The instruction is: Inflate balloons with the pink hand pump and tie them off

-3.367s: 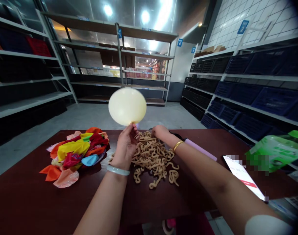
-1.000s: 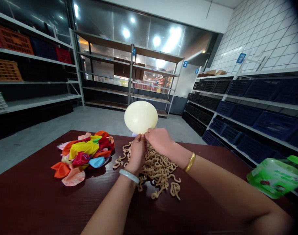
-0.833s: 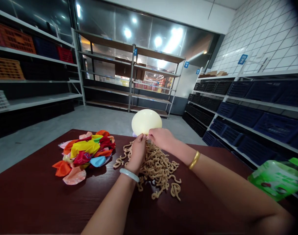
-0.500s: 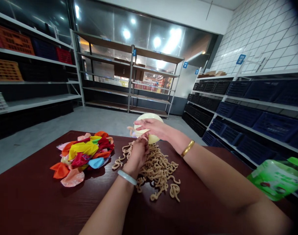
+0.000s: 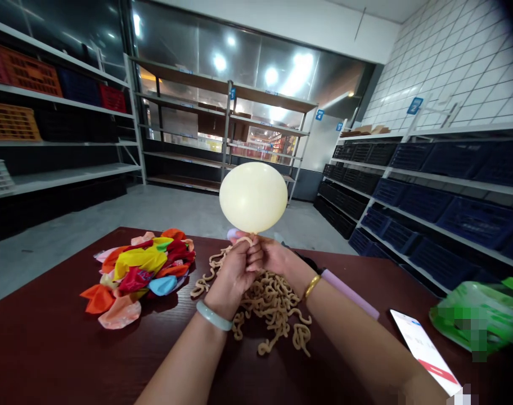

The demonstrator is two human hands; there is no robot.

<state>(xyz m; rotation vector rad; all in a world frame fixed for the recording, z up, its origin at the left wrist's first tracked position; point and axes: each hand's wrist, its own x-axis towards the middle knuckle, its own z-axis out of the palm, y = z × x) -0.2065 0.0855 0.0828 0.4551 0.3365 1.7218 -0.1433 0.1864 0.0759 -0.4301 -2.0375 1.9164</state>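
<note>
A pale yellow inflated balloon (image 5: 253, 197) stands upright above my two hands, its neck pointing down between them. My left hand (image 5: 235, 269) is closed, with a beige squiggly strip (image 5: 244, 241) showing over its fingers. Against it, my right hand (image 5: 271, 256) pinches at the balloon's neck; the exact grip is partly hidden by the left fingers. Beneath both hands lies a pile of beige curly strips (image 5: 277, 304) on the dark red-brown table (image 5: 71, 360). Left of the pile is a heap of flat, uninflated coloured balloons (image 5: 144, 267).
A lilac bar-shaped object (image 5: 350, 293) lies beyond my right forearm. Nearer are a lit phone (image 5: 425, 351) and a green plastic package (image 5: 471, 315). Shelves with dark blue crates (image 5: 471, 219) line the right, and a metal rack (image 5: 180, 152) stands behind.
The balloon has risen and now shows whole above my hands. My right hand has moved down from in front of it to the neck beside my left hand. The phone has come into view.
</note>
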